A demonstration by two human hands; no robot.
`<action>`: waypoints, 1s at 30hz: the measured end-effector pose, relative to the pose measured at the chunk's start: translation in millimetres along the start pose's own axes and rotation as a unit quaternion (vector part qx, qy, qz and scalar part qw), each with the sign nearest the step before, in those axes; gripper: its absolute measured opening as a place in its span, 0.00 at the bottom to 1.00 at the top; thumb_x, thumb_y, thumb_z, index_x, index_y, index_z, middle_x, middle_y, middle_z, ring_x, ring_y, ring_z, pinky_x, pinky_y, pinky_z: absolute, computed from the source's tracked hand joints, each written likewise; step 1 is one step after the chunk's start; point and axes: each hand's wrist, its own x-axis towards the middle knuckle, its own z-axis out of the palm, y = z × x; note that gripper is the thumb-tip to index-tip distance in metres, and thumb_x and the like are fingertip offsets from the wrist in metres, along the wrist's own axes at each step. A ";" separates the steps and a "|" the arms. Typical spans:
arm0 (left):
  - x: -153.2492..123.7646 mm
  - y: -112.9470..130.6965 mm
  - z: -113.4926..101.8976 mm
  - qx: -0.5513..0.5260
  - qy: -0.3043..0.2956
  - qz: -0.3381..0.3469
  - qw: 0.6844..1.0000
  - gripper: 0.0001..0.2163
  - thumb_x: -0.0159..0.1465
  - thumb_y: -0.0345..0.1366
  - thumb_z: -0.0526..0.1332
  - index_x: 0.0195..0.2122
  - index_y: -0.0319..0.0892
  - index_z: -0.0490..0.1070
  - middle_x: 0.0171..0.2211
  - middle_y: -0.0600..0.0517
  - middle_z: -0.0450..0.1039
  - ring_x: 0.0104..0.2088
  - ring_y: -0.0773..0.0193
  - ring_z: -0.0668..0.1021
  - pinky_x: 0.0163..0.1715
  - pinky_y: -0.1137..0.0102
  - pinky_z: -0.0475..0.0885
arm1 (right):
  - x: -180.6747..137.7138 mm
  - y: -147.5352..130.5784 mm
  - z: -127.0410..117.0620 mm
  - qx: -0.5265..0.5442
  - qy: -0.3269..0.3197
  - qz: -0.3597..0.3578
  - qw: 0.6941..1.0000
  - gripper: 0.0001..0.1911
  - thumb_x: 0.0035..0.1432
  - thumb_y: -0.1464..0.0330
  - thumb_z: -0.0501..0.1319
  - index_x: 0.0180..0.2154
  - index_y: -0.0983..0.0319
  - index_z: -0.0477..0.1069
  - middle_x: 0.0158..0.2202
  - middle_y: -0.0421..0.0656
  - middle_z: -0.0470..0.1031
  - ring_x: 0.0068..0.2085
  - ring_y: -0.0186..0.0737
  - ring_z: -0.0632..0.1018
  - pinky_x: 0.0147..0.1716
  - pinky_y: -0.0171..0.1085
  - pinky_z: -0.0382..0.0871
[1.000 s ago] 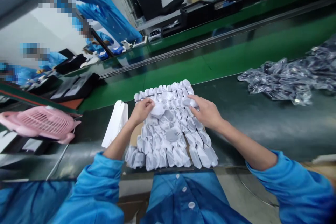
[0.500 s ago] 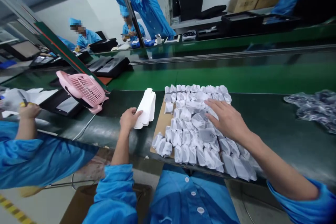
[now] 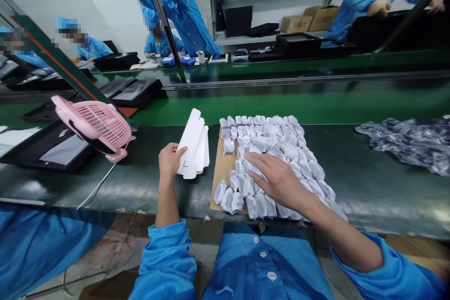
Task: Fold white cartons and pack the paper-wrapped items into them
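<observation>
Entry, my view: left hand (image 3: 169,161), on the pouches (image 3: 281,147) a second ago, now pinches the white carton stack (image 3: 195,143) beside the cardboard sheet (image 3: 218,176); right hand (image 3: 277,180), fingers spread flat, has slid onto the nearer pouches on the table (image 3: 140,183).

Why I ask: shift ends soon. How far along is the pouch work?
Done: no folded-up carton is visible. In hand: left hand pinches the flat white cartons; right hand lies open on the white pouches. Left: pouches cover nearly the whole cardboard sheet.

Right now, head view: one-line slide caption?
Left hand grips flat white cartons; right hand rests on rows of white wrapped parts on cardboard.
</observation>
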 end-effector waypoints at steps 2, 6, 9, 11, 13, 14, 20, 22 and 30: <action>-18.3 11.8 -7.4 -0.032 0.002 0.017 0.999 0.13 0.62 0.46 0.62 0.37 0.41 0.72 0.35 0.51 0.76 0.35 0.61 0.77 0.34 0.70 0.70 | 4.5 -10.3 2.7 0.082 -0.003 0.026 0.996 0.20 0.69 0.67 0.55 0.60 0.60 0.65 0.57 0.50 0.74 0.55 0.51 0.77 0.53 0.52 0.73; -94.8 42.5 15.4 -0.087 -0.058 0.050 0.993 0.18 0.66 0.53 0.51 0.39 0.43 0.69 0.37 0.49 0.77 0.38 0.56 0.77 0.32 0.69 0.71 | 16.6 -32.9 7.9 0.356 0.042 0.179 0.916 0.28 0.66 0.59 0.59 0.63 0.58 0.59 0.59 0.50 0.72 0.54 0.47 0.77 0.54 0.48 0.72; -162.9 57.3 48.3 -0.117 -0.157 0.067 0.978 0.22 0.65 0.57 0.49 0.44 0.44 0.69 0.40 0.46 0.78 0.39 0.55 0.78 0.36 0.66 0.75 | 19.9 -35.8 1.4 0.527 0.096 0.244 0.809 0.26 0.65 0.55 0.57 0.59 0.61 0.61 0.51 0.48 0.76 0.47 0.43 0.78 0.45 0.41 0.74; -192.2 61.8 55.1 -0.181 -0.184 0.090 0.962 0.25 0.64 0.59 0.53 0.52 0.46 0.67 0.48 0.44 0.77 0.45 0.53 0.79 0.43 0.65 0.76 | 13.0 -29.2 -16.1 0.545 0.093 0.254 0.794 0.18 0.66 0.56 0.55 0.49 0.62 0.66 0.40 0.44 0.76 0.38 0.39 0.77 0.35 0.36 0.72; -203.6 65.9 44.9 -0.294 -0.155 0.119 0.936 0.32 0.61 0.61 0.57 0.62 0.51 0.60 0.56 0.45 0.73 0.52 0.52 0.77 0.48 0.63 0.76 | -0.9 -21.1 -41.7 0.481 0.026 0.228 0.846 0.12 0.65 0.60 0.55 0.39 0.62 0.68 0.33 0.41 0.74 0.33 0.37 0.74 0.31 0.34 0.67; -205.0 68.5 35.6 -0.335 -0.144 0.129 0.922 0.35 0.59 0.61 0.61 0.64 0.53 0.58 0.57 0.46 0.72 0.53 0.51 0.77 0.48 0.63 0.76 | -9.6 -18.0 -54.6 0.429 -0.033 0.196 0.881 0.10 0.65 0.62 0.55 0.36 0.62 0.68 0.32 0.40 0.73 0.32 0.36 0.73 0.31 0.34 0.66; -236.0 79.2 17.1 -0.194 -0.262 0.037 0.945 0.14 0.56 0.49 0.69 0.32 0.43 0.79 0.25 0.52 0.77 0.25 0.60 0.78 0.28 0.68 0.75 | -83.3 -29.3 -64.9 0.085 -0.192 0.025 0.977 0.25 0.69 0.58 0.55 0.62 0.63 0.62 0.44 0.48 0.77 0.41 0.45 0.78 0.40 0.41 0.69; -257.6 74.8 35.7 -0.219 -0.279 -0.024 0.935 0.15 0.60 0.49 0.64 0.34 0.40 0.79 0.25 0.52 0.77 0.23 0.63 0.78 0.25 0.69 0.75 | -113.4 -37.4 -47.5 -0.028 -0.152 0.003 0.988 0.37 0.65 0.53 0.59 0.66 0.69 0.55 0.44 0.53 0.76 0.41 0.50 0.77 0.39 0.45 0.69; -262.6 56.6 58.7 -0.225 -0.433 -0.028 0.873 0.16 0.63 0.44 0.63 0.48 0.41 0.75 0.33 0.52 0.79 0.23 0.65 0.79 0.24 0.70 0.77 | -143.6 -29.1 -36.4 -0.072 -0.135 -0.066 0.986 0.32 0.65 0.59 0.58 0.60 0.76 0.61 0.45 0.56 0.76 0.42 0.51 0.76 0.38 0.45 0.70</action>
